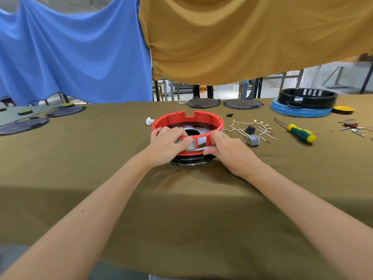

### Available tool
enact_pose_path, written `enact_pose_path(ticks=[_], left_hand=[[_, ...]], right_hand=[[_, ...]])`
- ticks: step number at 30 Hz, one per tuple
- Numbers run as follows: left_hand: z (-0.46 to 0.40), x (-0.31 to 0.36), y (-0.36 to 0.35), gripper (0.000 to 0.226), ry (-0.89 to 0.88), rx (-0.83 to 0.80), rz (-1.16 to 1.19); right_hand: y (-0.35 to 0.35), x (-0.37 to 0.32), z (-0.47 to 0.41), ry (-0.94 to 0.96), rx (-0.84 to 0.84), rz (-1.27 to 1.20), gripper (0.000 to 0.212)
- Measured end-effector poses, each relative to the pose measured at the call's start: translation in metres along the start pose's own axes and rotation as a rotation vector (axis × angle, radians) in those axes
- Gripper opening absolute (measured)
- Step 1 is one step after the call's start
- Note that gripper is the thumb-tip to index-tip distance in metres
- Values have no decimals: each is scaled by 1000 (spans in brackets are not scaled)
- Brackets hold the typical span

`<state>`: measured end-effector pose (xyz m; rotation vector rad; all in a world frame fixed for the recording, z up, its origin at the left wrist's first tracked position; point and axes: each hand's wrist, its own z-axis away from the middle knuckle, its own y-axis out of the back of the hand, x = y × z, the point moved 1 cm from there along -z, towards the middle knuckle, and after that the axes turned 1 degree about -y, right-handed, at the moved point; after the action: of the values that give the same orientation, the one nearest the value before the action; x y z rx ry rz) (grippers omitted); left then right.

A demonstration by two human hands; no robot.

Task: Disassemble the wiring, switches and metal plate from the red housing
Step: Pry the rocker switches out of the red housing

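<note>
Red housing [187, 122] sits centre frame on the tabletop [101, 178]. Left hand [167, 144] and right hand [226, 150] both clamp its near wall, where a grey plate [192, 145], probably the switch panel, runs left-right between the grips. Wiring [252, 128] lies right of it.

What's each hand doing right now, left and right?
Left hand: closed on the near rim of the red housing, thumb on the grey faceplate.
Right hand: closed on the same rim, fingers at the faceplate's right end.
</note>
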<state>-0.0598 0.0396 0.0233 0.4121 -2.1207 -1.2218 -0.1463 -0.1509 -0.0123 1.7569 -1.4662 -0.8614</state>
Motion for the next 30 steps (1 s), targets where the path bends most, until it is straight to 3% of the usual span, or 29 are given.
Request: enact_pose_path(ticks=[3,7,12,20,24,27,30], left_hand=[[0,-1,-1,19,5,2,10],[-1,-1,-1,19,8,3,13],[-1,0,-1,19,8,-9,-1],[0,1,2,20,-6,-33,-38],[1,-3,17,24,-33,-186,17],[0,-5,26,26,-92,-275,-98],[-2,-1,25,25,-128,-223,-264]], right_hand=[[2,-2,1,34,55,26,44],[2,-3,-3,27,62,127,61],[0,-3,-6,21,56,172,50],[5,-7,-7,48,123,98,53],[9,-7,-2,51,161,124,52],[14,-6,0,64,212,104,46],[20,-6,2,76,278,128,42]])
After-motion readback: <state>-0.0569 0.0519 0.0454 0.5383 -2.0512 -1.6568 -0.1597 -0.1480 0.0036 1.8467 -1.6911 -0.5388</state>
